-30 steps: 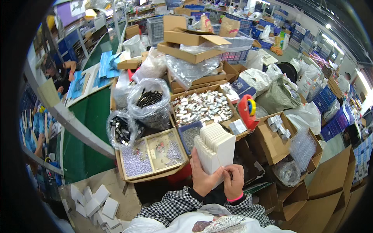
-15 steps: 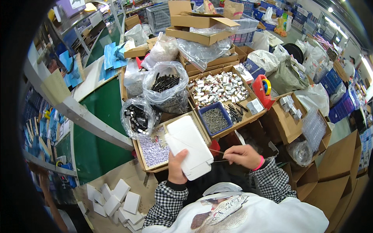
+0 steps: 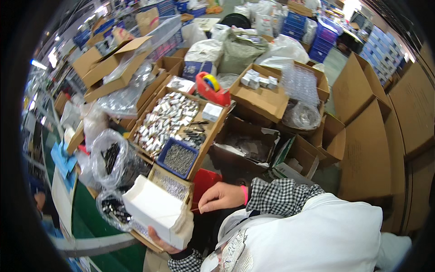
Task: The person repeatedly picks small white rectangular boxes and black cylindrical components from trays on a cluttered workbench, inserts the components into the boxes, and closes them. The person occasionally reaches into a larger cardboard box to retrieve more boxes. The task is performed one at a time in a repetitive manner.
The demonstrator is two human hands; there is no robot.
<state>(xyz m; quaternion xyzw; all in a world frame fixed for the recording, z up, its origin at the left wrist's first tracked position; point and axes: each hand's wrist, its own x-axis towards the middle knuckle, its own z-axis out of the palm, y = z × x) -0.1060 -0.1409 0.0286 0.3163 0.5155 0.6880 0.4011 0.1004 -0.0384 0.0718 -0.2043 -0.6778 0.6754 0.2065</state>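
Observation:
My left hand (image 3: pixel 164 240) is closed around the lower end of a white rectangular box (image 3: pixel 154 204), with the thumb on its near side. The box tilts, showing its broad top and one long side. Crumpled cream-coloured material (image 3: pixel 185 225) sits at its right end. Just right of the box, my right hand (image 3: pixel 224 197) pinches a thin reddish strand (image 3: pixel 195 209) between thumb and fingers. The strand runs toward the box; where its far end goes I cannot make out. Beneath the box lies a shallow tray (image 3: pixel 170 181) of small pale pieces, partly covered.
Beyond the box stand a blue basket (image 3: pixel 179 156) of small metal parts and a carton of small white-and-silver pieces (image 3: pixel 165 120). Clear bags of black parts (image 3: pixel 108 156) are at left. A red tape dispenser (image 3: pixel 213 90) and open cartons (image 3: pixel 247 140) stand to the right.
The view has swung right, so the bench appears farther left. The white box has tilted to show its long side and cream-coloured end. My right hand still pinches the strand, now closer to the box.

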